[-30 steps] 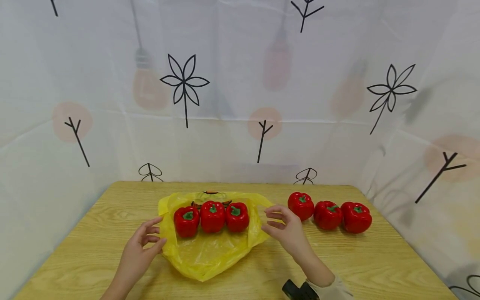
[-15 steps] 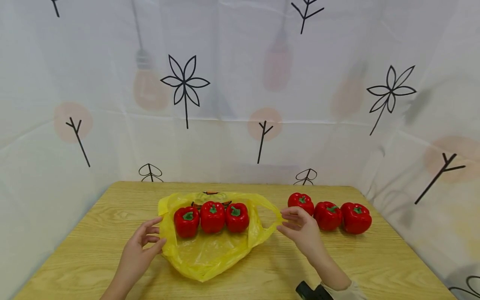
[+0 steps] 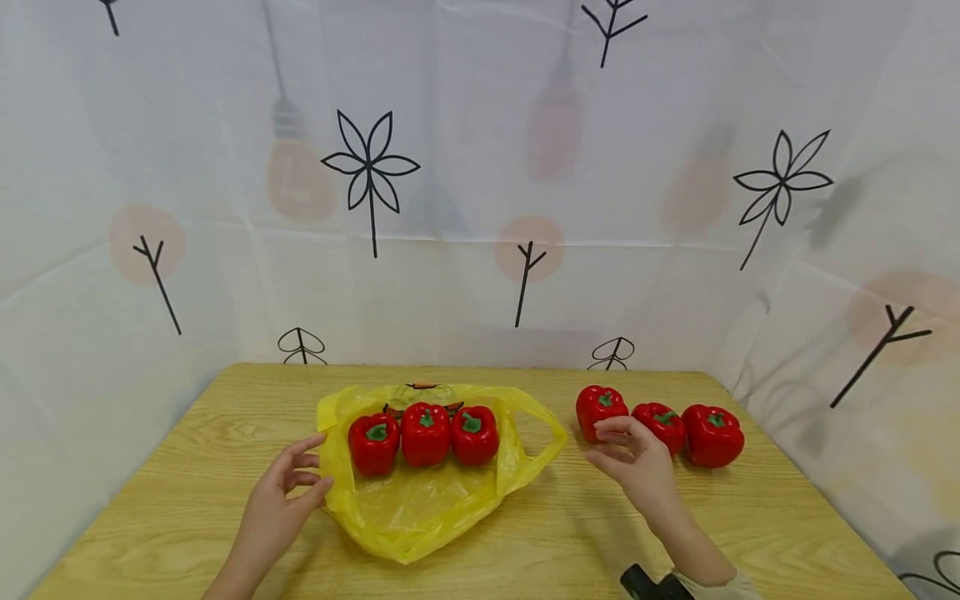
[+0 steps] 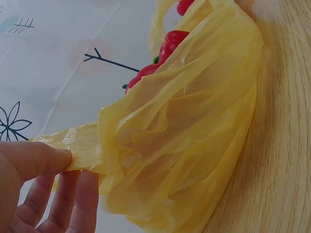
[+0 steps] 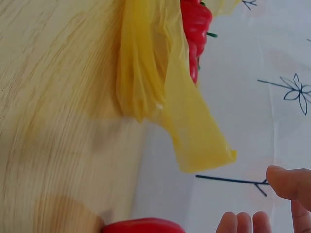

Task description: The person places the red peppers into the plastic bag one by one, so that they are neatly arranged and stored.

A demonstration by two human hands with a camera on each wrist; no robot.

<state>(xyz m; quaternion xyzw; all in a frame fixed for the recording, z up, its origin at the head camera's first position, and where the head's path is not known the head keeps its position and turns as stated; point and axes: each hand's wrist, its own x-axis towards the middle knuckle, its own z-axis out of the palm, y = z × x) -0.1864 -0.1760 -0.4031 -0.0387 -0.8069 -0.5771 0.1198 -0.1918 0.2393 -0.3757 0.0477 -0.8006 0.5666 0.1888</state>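
A yellow plastic bag (image 3: 412, 512) lies spread open on the table with three red bell peppers (image 3: 426, 446) side by side in it. At its left edge, my left hand (image 3: 279, 496) pinches the bag's handle between thumb and fingers, as the left wrist view shows. The bag's right handle loop stands out free toward the right. My right hand (image 3: 639, 471) holds nothing; its fingers are loosely bent, overlapping the nearest two of three more peppers in the head view. Of these, the left pepper (image 3: 597, 407) and middle pepper (image 3: 663, 419) are partly hidden.
The rightmost red pepper (image 3: 712, 436) sits beside the middle one. All this rests on a light wooden table (image 3: 187, 467). A pale curtain (image 3: 450, 275) printed with flowers and twigs hangs behind it and along the sides. A black device (image 3: 652, 583) sits at my right wrist.
My right hand has drawn the bag's right handle outward, let it go, and moved right to the loose peppers. The left hand and the peppers have stayed in place.
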